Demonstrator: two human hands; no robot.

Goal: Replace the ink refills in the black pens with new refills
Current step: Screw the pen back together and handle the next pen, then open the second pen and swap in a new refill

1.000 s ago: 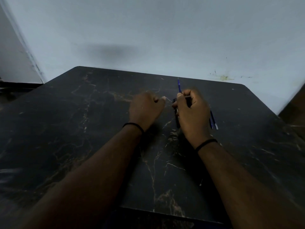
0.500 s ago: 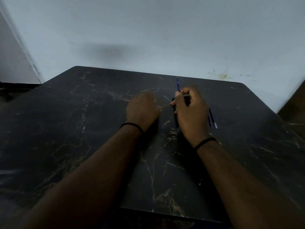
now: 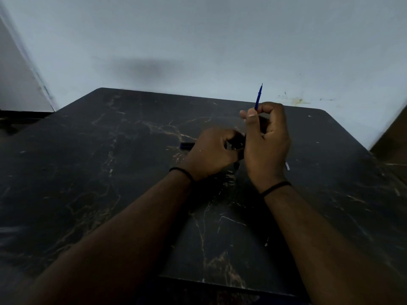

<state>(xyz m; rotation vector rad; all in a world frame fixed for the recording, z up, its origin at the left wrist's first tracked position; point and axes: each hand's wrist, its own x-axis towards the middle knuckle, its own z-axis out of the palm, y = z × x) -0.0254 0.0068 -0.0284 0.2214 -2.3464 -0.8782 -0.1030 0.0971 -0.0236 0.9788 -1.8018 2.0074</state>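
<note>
In the head view, the right hand [image 3: 267, 139] has risen from where it sat half a second ago, and the blue refill [image 3: 258, 96] pinched between its thumb and forefinger now stands clear above the knuckles, reaching past the desk's far edge against the wall [image 3: 198, 40]. The refill's long axis runs nearly upright, leaning slightly right, with its tip pointing up and away from the person. The left hand [image 3: 212, 154] has shifted rightward and now touches the right one; before, a gap lay between them. It is curled closed around a black pen [image 3: 239, 143], of which only a dark stub shows between the two hands, so the pen's direction cannot be told. A short dark blue piece [image 3: 187, 145] juts from the left side of the left hand, lying level and pointing toward the desk's left edge. A pale refill end [image 3: 287, 166] shows on the desk [image 3: 88, 172] just right of the right wrist. Both hands are over the far middle of the desk, nearer its right edge. Each wrist wears a thin black band [image 3: 276, 187].
</note>
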